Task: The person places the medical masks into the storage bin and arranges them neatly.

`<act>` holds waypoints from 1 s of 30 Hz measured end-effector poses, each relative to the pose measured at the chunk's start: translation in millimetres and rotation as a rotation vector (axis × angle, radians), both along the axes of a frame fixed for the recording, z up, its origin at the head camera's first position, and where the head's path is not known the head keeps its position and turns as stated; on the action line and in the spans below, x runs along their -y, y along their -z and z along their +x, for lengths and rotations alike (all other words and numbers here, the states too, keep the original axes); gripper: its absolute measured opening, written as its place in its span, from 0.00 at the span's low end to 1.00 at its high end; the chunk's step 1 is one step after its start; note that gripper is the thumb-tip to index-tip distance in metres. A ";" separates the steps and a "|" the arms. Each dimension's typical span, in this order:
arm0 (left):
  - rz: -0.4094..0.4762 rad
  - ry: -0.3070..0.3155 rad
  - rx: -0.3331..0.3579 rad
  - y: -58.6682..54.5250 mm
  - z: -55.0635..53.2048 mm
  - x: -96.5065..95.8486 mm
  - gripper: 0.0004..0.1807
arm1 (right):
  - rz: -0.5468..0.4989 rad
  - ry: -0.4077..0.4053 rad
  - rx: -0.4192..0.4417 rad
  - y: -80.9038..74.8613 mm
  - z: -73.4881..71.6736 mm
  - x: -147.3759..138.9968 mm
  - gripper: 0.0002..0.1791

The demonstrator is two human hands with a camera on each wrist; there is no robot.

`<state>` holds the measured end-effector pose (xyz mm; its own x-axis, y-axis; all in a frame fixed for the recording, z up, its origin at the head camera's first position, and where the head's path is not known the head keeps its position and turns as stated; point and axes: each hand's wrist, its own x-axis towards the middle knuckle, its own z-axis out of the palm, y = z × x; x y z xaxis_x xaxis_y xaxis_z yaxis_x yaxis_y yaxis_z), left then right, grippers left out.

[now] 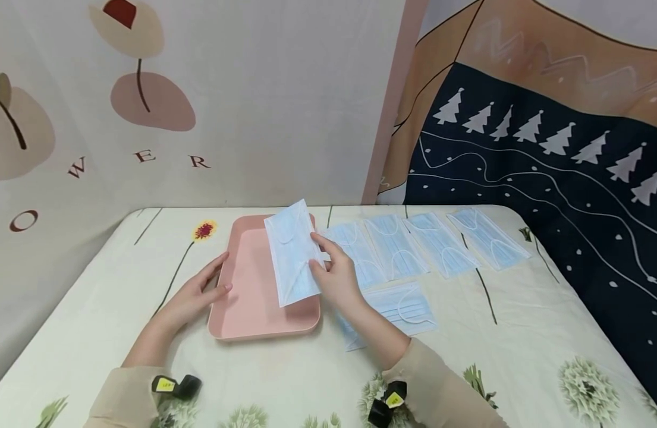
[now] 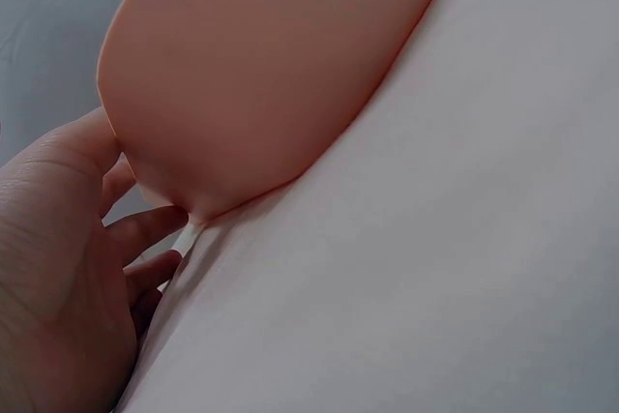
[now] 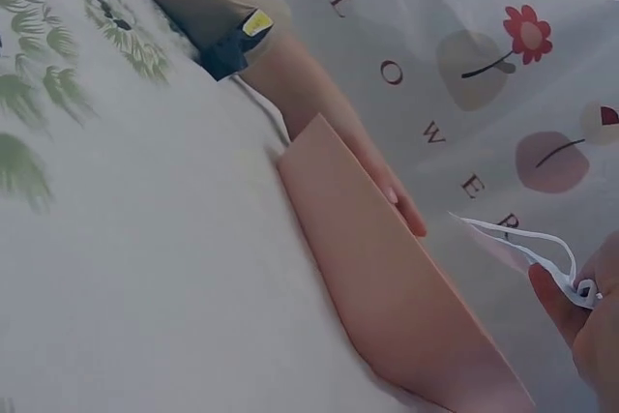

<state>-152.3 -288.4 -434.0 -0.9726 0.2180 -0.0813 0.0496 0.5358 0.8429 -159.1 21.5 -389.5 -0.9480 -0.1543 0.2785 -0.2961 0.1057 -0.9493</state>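
Note:
My right hand [image 1: 336, 276] pinches a pale blue face mask [image 1: 293, 252] by its right edge, thumb in front. The mask hangs tilted over the right half of the pink tray [image 1: 248, 326]. In the right wrist view, the held mask [image 3: 522, 249] shows nearly edge-on, one ear loop standing out. My left hand [image 1: 191, 297] holds the tray's left side, thumb tip over the rim and fingers along the outer wall. From the left wrist, fingers [image 2: 150, 229] show curled close to the lower edge of the tray [image 2: 280, 74].
Several blue masks [image 1: 395, 246] lie in a row right of the tray. Another mask [image 1: 408, 306] lies crosswise nearer me, partly under my right forearm. A flower-patterned cloth [image 1: 521, 339] covers the table. Printed curtains [image 1: 285, 107] hang behind it and to the right.

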 end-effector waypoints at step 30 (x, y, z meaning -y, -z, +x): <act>0.027 0.011 -0.019 -4.8 2.4 -2.2 0.43 | 0.225 0.144 0.070 19.2 -10.7 73.4 0.26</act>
